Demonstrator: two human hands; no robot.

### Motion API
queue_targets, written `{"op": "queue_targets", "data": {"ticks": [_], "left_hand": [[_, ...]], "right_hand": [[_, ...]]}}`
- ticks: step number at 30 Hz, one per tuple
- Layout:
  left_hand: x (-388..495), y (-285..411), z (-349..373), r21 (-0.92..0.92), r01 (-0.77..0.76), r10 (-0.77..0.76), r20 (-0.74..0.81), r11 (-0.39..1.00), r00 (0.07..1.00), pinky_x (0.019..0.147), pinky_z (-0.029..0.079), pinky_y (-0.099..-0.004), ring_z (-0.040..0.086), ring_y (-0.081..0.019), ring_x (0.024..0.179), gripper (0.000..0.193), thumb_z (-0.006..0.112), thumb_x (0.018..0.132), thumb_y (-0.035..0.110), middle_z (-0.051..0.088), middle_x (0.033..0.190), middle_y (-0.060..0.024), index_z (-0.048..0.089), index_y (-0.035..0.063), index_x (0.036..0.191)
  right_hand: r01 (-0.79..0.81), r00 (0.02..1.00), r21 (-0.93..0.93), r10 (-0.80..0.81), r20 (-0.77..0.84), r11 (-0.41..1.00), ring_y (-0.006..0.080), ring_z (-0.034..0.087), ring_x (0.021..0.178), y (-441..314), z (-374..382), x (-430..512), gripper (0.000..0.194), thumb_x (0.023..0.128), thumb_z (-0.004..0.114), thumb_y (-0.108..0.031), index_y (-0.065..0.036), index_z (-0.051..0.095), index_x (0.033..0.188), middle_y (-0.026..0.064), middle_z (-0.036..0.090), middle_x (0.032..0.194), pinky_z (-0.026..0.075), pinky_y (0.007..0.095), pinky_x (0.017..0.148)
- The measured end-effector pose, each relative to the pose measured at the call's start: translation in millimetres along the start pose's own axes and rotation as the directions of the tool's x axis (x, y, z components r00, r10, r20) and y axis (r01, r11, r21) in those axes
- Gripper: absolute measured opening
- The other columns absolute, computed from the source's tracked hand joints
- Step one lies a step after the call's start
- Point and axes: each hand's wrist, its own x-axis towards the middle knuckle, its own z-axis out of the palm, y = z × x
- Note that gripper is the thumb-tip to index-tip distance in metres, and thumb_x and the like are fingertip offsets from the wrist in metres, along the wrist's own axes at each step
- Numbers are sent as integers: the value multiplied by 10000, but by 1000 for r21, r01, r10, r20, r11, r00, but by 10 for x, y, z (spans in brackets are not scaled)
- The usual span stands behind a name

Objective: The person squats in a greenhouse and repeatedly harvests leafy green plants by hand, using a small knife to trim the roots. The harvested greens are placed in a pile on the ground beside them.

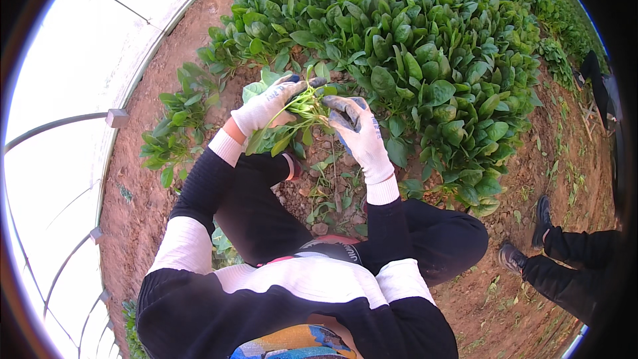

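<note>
In a white work glove with a dark coated palm, my left hand (274,102) grips a small bunch of spinach (305,105). Its pale stem ends point toward my right side, and several leaves droop below. My right hand (351,117), gloved the same way, is at those stem ends with fingers curled. Whether it pinches one of them is hard to make out. Beneath the hands, loose leaves (324,204) and clods lie on bare soil between my bent legs. A thin stick-like piece (335,174) lies there too.
Dense spinach plants (423,50) grow ahead and to the right. A sparser clump (174,119) stands at left, near the greenhouse's plastic wall (65,60) and its block-footed hoops (117,118). Another person's shoes (513,258) and dark trousers are on the dirt path (558,159) at right.
</note>
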Motion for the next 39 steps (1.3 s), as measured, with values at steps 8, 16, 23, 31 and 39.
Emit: {"op": "queue_targets", "data": {"ticks": [8, 16, 23, 31, 39], "left_hand": [[40, -26, 36, -48, 86, -85, 13, 995, 996, 979, 433, -343, 547, -263, 1142, 645, 713, 815, 81, 557, 1295, -120, 470, 96, 1412], [46, 20, 48, 86, 59, -58, -10, 995, 998, 963, 441, -355, 559, -298, 1127, 697, 752, 761, 90, 572, 1257, -128, 482, 129, 1403], [-32, -125, 32, 75, 81, -76, -69, 994, 995, 944, 438, -335, 577, -264, 1081, 688, 720, 758, 18, 579, 1241, -108, 489, 128, 1397], [-8, -272, 105, -218, 39, -52, -54, 975, 997, 924, 457, -325, 572, -154, 1027, 615, 710, 771, -21, 614, 1181, -68, 502, 47, 1346], [25, -21, 206, -510, 219, -217, 65, 832, 974, 878, 474, -291, 571, -117, 953, 617, 703, 695, -25, 656, 1079, -65, 527, 24, 1284]], "right_hand": [[96, 995, -423, -80, 57, 901, 284, 568, 1025, 92, 83, 56, 398, 756, 737, -93, 1, 633, 1128, 144, 641, 1038, 450, 360, 921], [98, 971, -626, -213, -111, 774, 345, 586, 967, 147, 182, 56, 294, 741, 718, -66, -17, 624, 1015, 154, 614, 1016, 470, 402, 875], [-5, 892, -213, -92, -442, 977, 263, 590, 882, 336, -61, -161, 304, 780, 682, 7, -3, 579, 1066, 129, 589, 1006, 478, 339, 801], [15, 952, -289, -101, -288, 957, 236, 591, 967, 568, -194, -324, 783, 666, 869, -204, -50, 498, 1339, 128, 596, 1101, 495, 361, 854], [277, 862, -516, -447, -240, 810, 374, 500, 1208, 401, 74, -53, 1010, 582, 861, -524, -70, 451, 1385, 188, 502, 1331, 408, 485, 1013]]}}
